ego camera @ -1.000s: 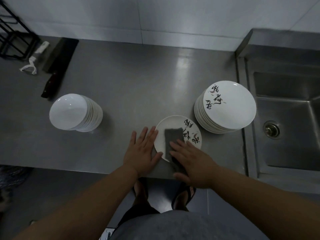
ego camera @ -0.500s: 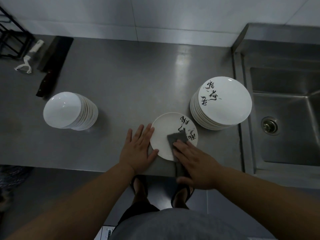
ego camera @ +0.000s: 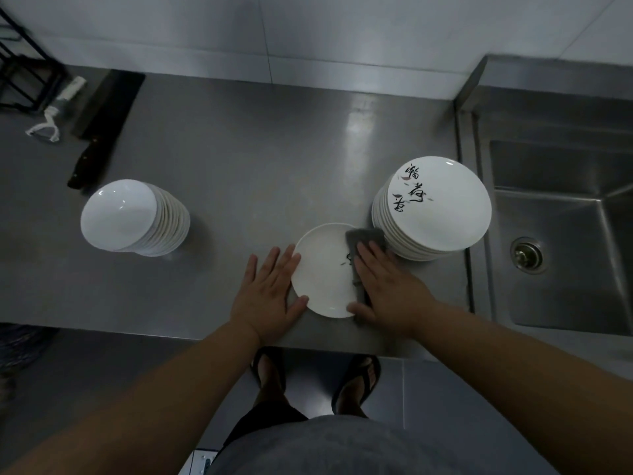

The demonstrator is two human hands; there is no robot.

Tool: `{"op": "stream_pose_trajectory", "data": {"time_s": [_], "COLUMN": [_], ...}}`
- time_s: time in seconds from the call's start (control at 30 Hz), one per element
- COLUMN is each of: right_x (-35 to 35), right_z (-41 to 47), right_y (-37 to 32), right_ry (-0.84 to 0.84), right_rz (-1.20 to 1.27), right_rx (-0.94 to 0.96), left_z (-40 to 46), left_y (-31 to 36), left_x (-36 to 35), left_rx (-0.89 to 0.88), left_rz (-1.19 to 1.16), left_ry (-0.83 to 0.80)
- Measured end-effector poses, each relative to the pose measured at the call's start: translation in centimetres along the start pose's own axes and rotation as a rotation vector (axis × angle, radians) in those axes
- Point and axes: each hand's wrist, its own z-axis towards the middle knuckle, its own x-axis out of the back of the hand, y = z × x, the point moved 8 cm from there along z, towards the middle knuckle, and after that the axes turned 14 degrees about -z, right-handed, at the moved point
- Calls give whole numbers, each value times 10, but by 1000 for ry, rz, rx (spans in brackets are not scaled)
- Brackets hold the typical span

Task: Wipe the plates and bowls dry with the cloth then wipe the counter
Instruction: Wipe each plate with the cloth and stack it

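One cloth [ego camera: 364, 238] under right grip [ego camera: 390, 293]

Dim and soft, glare on the counter [ego camera: 356, 121], edges bowed.

The right hand [ego camera: 387, 289] covers most of the cloth [ego camera: 364, 236] and the plate's [ego camera: 322, 269] writing. The rack [ego camera: 20, 84] is cut off at the far left edge.

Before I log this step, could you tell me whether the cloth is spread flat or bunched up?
Spread flat: the cloth lies pressed under the right hand on the plate.
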Motion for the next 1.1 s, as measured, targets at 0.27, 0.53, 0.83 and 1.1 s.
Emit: {"op": "stream_pose_trajectory", "data": {"time_s": [0.27,0.53,0.83,1.1], "right_x": [-4,4,-6,-8], "right_z": [-33,10,-19,-42], "right_y": [-30,-7,-13,-45], "right_ry": [-23,-7,4,-22], "right_rz": [135,144,240,295], "right_rx": [-154,-192,-147,-208], "left_z": [1,0,9,12], "left_y": [-3,-1,26,24], "left_x": [0,3,21,20], "left_rx": [10,22,-306,-260], "left_rz": [-30,-49,95,-42], "left_ry": [19,18,26,69]}}
